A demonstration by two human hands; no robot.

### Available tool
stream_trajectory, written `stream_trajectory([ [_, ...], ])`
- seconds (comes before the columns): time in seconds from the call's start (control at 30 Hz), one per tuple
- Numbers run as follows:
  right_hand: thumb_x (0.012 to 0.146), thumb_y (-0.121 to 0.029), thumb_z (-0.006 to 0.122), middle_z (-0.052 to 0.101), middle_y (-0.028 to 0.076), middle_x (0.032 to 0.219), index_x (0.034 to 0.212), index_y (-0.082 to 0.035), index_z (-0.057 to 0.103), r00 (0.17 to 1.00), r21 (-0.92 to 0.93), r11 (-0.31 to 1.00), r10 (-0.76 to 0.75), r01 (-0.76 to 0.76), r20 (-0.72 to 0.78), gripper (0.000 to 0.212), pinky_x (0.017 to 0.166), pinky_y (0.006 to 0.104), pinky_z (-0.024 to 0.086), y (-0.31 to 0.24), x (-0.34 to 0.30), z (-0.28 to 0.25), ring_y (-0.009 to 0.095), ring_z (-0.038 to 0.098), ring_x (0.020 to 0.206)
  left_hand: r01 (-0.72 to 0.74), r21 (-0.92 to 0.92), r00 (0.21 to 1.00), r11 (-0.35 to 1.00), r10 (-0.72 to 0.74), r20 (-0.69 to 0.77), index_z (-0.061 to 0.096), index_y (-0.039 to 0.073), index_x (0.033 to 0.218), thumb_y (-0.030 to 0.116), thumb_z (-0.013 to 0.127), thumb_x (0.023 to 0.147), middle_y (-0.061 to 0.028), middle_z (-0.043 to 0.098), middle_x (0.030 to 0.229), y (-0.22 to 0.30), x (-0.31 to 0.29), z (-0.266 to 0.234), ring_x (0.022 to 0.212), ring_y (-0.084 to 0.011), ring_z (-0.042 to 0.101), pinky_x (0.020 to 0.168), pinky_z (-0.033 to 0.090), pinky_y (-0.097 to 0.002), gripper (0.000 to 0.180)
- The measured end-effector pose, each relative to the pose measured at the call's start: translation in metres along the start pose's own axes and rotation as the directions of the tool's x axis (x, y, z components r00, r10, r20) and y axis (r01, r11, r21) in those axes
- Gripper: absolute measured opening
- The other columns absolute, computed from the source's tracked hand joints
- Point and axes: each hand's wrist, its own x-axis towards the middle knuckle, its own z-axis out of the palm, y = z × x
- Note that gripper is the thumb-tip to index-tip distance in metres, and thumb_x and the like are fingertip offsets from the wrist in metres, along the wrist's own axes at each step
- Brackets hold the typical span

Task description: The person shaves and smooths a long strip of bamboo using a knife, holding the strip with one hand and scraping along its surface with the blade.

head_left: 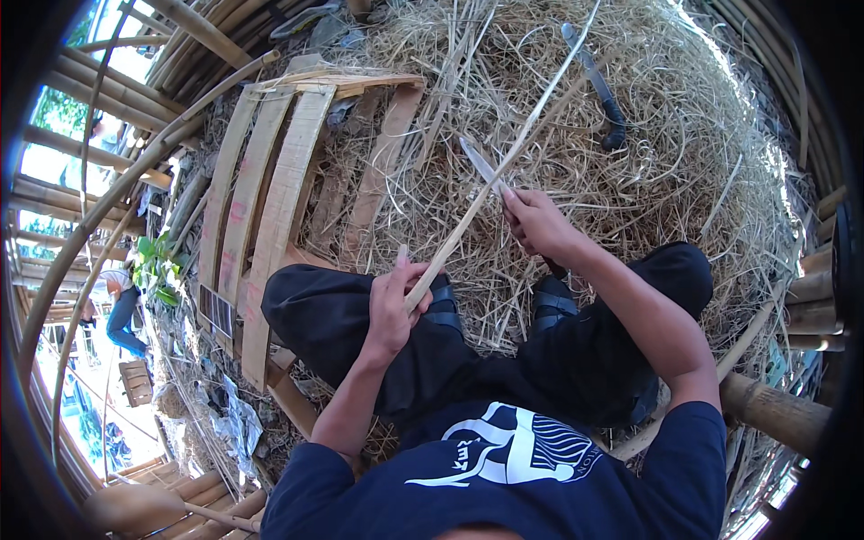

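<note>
- Ground first: I see a broad bed of pale shavings (702, 189) all round the feet; some cutting looks done, though I can't tie it to this piece.
- Slatted wooden panel (279, 180) lies left of the knees, untouched.
- Long pale strip (477, 205) runs slantwise from the left hand past the knife to the top edge. It's in one piece; I'd call it partly worked, finish unknown.
- Black-handled blade (612, 112) lies idle on the shavings.
- Knife (479, 160) sits at the strip; from here I can't confirm edge contact.
- Left hand (391, 306): fingers wrapped round the strip's near end.
- Right hand (543, 225): fingers clenched on the knife handle.
</note>
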Motion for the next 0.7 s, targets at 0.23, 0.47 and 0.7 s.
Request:
stream_trajectory([
  [0.23, 0.101, -0.035, 0.038, 0.029, -0.004, 0.055, 0.073, -0.01, 0.039, 0.857, 0.563, 0.703, 0.128, -0.434, 0.5, 0.037, 0.037, 0.025, 0.021, -0.007, -0.003, -0.012, 0.008, 0.024, 0.04, 0.092, -0.123, 0.994, 0.988, -0.084, 0.068, 0.063, -0.006, 0.104, 0.056, 0.018, 0.099, 0.0045, 0.042, 0.05, -0.002, -0.002, -0.01, 0.034, -0.0017, 0.03, 0.033, 0.023, -0.0162, 0.076],
  [0.47, 0.101, -0.032, 0.039, 0.049, 0.016, 0.06, 0.081, 0.004, 0.052, 0.989, -0.27, 0.952, -0.132, 0.145, 0.067, 0.043, 0.058, 0.041, 0.042, -0.005, -0.007, 0.004, 0.033, 0.048, 0.055, 0.16, -0.222, 0.986, 0.962, -0.146, 0.079, 0.064, -0.004, 0.1, 0.063, 0.015, 0.096, 0.0031, 0.045, 0.05, -0.01, 0.002, -0.015, 0.034, -0.0016, 0.032, 0.033, 0.024, -0.0155, 0.083],
  [0.7, 0.102, -0.04, 0.037, 0.026, -0.007, 0.055, 0.071, -0.013, 0.035, 0.797, 0.43, 0.772, 0.159, -0.468, 0.582, 0.041, 0.035, 0.0209, 0.017, -0.013, -0.013, -0.011, 0.004, 0.022, 0.041, 0.169, -0.178, 0.984, 0.969, -0.157, 0.078, 0.064, -0.005, 0.099, 0.066, 0.011, 0.094, 0.0029, 0.046, 0.051, -0.009, -0.001, -0.018, 0.035, -0.002, 0.032, 0.034, 0.025, -0.0156, 0.089],
])
